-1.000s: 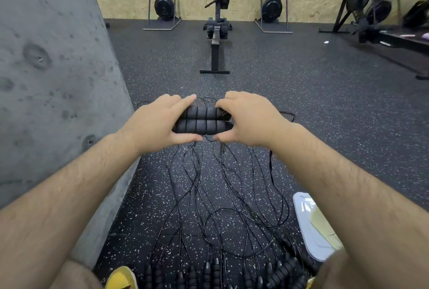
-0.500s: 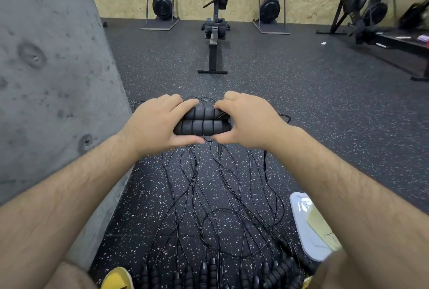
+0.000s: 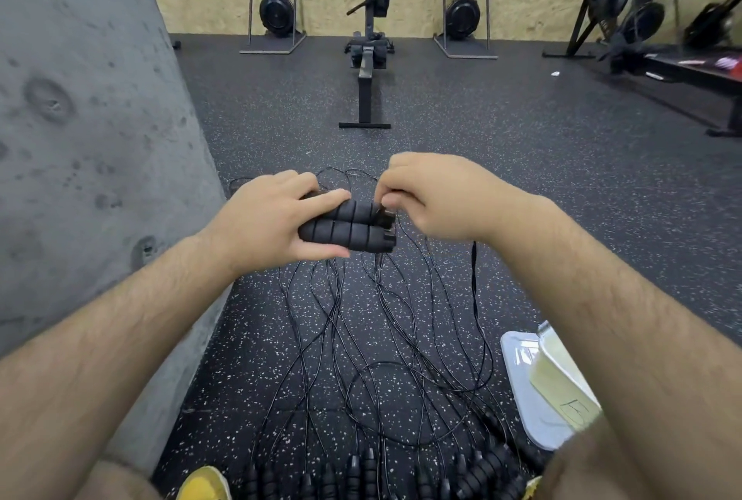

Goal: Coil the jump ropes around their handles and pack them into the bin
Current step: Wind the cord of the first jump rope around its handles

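Observation:
Two black foam jump rope handles [image 3: 348,227] lie side by side, held in the air in front of me. My left hand [image 3: 268,223] grips their left ends. My right hand [image 3: 435,198] pinches the thin black cord at the handles' right end. Below, several thin black jump rope cords [image 3: 377,339] lie spread and tangled on the speckled floor. A row of several more black handles [image 3: 373,475] lies along the bottom of the view. A pale lid or bin edge [image 3: 530,387] shows at the lower right, partly hidden by my right forearm.
A grey concrete wall [image 3: 80,158] stands close on my left. A rowing machine [image 3: 367,70] sits straight ahead, with more gym machines along the wooden back wall. A yellow shoe tip [image 3: 204,483] shows at the bottom.
My right hand has lifted off the handles' right end and now pinches the cord there, exposing the handle caps. The left hand keeps its grip.

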`<state>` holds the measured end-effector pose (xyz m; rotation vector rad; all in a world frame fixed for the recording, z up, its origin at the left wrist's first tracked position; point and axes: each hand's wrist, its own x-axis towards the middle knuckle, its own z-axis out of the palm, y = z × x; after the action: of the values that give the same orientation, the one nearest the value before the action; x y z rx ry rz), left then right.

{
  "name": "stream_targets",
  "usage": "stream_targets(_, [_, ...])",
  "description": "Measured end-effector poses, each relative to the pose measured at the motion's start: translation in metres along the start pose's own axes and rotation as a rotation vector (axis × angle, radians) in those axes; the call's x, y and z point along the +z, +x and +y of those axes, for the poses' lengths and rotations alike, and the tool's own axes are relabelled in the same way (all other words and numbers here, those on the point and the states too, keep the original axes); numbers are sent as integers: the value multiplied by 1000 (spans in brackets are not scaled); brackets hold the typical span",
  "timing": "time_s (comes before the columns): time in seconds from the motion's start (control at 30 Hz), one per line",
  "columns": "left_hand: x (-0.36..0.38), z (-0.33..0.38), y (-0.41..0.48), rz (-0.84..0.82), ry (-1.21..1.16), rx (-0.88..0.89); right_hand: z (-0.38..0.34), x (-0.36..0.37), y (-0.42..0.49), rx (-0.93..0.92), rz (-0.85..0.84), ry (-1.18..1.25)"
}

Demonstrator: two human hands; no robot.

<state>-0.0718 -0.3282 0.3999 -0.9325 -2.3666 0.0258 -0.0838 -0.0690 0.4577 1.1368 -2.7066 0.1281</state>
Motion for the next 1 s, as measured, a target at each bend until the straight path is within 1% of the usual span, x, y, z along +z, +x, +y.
stream_targets(0.1, [-9, 2, -1, 10, -114, -16, 15, -2, 2, -92, 160, 49])
stream_targets(0.2, [-20, 7, -1, 73, -206, -26, 26, 7, 4, -87, 298, 138])
stream_targets(0.27, [-25, 14, 0, 123, -237, -48, 25, 20, 7, -53, 326, 233])
stream_targets(0.3, [-27, 17, 2, 151, -239, -64, 21, 27, 9, -34, 330, 311])
stream_targets(0.37, [-28, 19, 3, 192, -221, -113, 8, 40, 11, 67, 302, 547])
stream_targets(0.47, [-26, 14, 3, 204, -169, -176, -21, 55, 17, 322, 217, 871])
stream_targets(0.5, [-24, 11, 3, 200, -153, -196, -30, 59, 20, 391, 193, 1011])
stream_targets(0.57, [-19, 7, 2, 193, -121, -228, -42, 64, 27, 456, 141, 1265])
stream_targets(0.6, [-16, 5, 2, 193, -101, -237, -44, 66, 28, 454, 105, 1314])
stream_targets(0.63, [-15, 3, 1, 191, -79, -247, -45, 68, 28, 447, 71, 1334])
stream_targets(0.73, [-12, -4, 0, 169, 22, -312, -50, 74, 21, 435, -11, 1281])
stream_targets(0.83, [-10, -12, -3, 134, 156, -340, -56, 77, 20, 502, -31, 1181])
stream_targets(0.9, [-8, -16, -3, 106, 218, -349, -61, 76, 20, 500, -15, 1013])
stream_targets(1.0, [-6, -23, -5, 60, 256, -401, -70, 64, 12, 386, -85, 628])
